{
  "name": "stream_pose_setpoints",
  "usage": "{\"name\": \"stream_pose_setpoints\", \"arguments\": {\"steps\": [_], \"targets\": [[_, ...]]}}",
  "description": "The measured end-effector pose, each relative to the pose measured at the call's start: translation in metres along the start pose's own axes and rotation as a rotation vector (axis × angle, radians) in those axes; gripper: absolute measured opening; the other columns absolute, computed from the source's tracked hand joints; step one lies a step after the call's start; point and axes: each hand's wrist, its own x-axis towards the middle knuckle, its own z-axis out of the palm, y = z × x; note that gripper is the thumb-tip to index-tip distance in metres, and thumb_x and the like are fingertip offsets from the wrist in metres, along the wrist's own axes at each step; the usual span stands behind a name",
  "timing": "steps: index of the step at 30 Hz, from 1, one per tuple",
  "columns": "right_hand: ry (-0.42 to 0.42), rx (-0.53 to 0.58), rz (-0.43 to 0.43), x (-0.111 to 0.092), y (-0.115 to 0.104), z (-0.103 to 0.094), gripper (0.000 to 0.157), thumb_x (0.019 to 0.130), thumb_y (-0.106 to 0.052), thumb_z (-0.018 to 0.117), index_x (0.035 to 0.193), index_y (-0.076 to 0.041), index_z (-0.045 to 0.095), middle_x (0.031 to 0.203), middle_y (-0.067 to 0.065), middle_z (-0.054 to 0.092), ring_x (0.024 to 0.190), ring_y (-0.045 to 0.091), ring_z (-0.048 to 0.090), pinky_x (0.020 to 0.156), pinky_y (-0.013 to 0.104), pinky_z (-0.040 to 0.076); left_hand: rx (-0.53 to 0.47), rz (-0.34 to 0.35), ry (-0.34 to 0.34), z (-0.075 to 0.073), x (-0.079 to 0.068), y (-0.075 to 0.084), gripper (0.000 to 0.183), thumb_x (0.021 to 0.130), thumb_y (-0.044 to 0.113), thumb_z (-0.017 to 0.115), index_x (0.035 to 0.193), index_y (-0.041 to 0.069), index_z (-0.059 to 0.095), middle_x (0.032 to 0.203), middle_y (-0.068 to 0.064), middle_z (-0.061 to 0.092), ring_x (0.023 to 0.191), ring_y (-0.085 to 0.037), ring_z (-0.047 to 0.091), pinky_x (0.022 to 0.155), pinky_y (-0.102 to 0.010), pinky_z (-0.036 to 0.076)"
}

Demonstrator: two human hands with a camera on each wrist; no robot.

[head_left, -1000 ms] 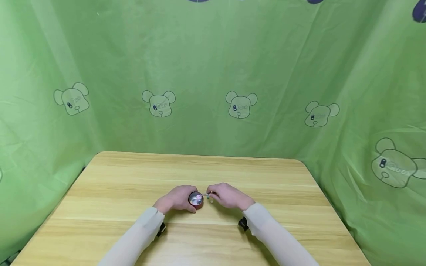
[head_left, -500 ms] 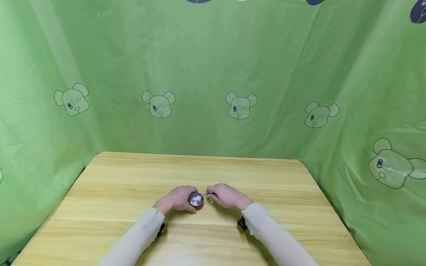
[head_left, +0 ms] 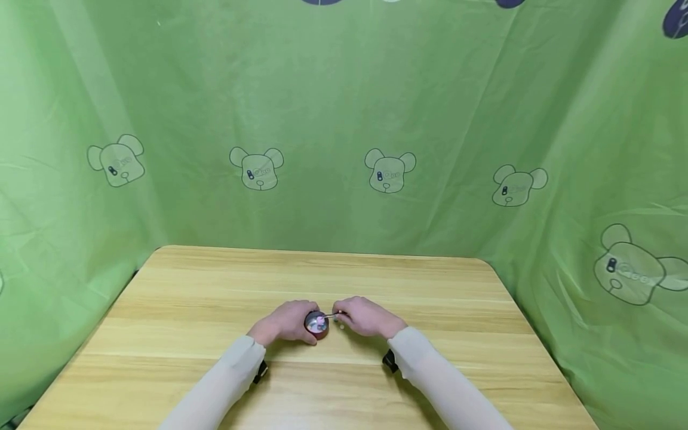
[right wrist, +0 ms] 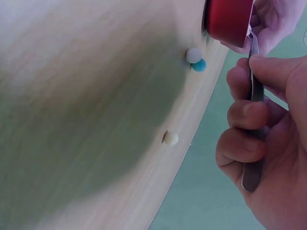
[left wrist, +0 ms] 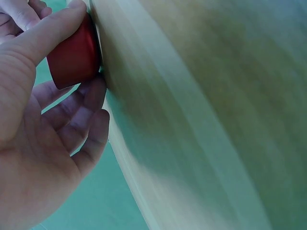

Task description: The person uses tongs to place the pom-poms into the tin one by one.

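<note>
My left hand (head_left: 290, 319) grips a small red cup (left wrist: 74, 60) that stands on the table, thumb on one side and fingers on the other. The cup's inside is silvery in the head view, with a pink ball (head_left: 321, 321) and darker bits in it. My right hand (head_left: 368, 318) pinches metal tweezers (right wrist: 256, 91) along their length, their bent tip at the cup's rim. In the right wrist view a pale grey ball (right wrist: 194, 55) and a teal ball (right wrist: 199, 65) lie close together beside the cup. A cream ball (right wrist: 171, 138) lies farther off.
The wooden table (head_left: 226, 275) stretches out on all sides of the hands. A green curtain (head_left: 322, 107) with bear-head prints hangs behind it and along both sides. Dark wrist cameras sit under both sleeves.
My right wrist and sleeve have shifted slightly left. The left hand and the cup keep their place, and the tweezers stay at the cup's mouth.
</note>
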Motion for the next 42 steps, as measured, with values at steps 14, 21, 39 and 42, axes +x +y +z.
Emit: {"name": "stream_pose_setpoints", "arguments": {"steps": [14,21,39,42], "targets": [[-0.027,0.005,0.058,0.0,0.008,0.006,0.013,0.097,-0.015,0.052,0.102,-0.009,0.063,0.094,0.0,0.066,0.082,0.007,0.058,0.077,0.029,0.05,0.004,-0.003,0.003,0.001,0.001,0.0,0.05,0.065,0.039,0.085,0.103,0.019,0.059,0.092,0.008,0.059,0.085,-0.01,0.055,0.079,-0.031,0.046],[-0.03,0.013,0.097,-0.003,0.009,0.005,0.014,0.097,-0.018,0.052,0.103,-0.011,0.064,0.096,-0.003,0.065,0.085,0.008,0.058,0.078,0.03,0.05,-0.003,-0.011,-0.002,0.0,0.0,0.001,0.049,0.065,0.038,0.085,0.102,0.019,0.059,0.092,0.009,0.059,0.084,-0.01,0.055,0.079,-0.031,0.046],[-0.011,0.033,0.119,-0.01,0.014,0.003,0.013,0.097,-0.019,0.054,0.103,-0.014,0.064,0.096,-0.006,0.064,0.085,0.006,0.057,0.077,0.03,0.049,0.008,-0.007,-0.003,0.001,0.0,0.002,0.051,0.066,0.039,0.084,0.105,0.019,0.059,0.093,0.009,0.059,0.086,-0.011,0.055,0.08,-0.033,0.045],[-0.005,0.033,0.117,-0.012,0.016,0.002,0.013,0.097,-0.019,0.054,0.103,-0.014,0.064,0.096,-0.006,0.064,0.084,0.006,0.057,0.077,0.03,0.049,0.009,-0.009,-0.006,0.001,0.0,0.002,0.051,0.066,0.039,0.084,0.105,0.018,0.059,0.094,0.009,0.059,0.087,-0.011,0.055,0.081,-0.033,0.045]]}}
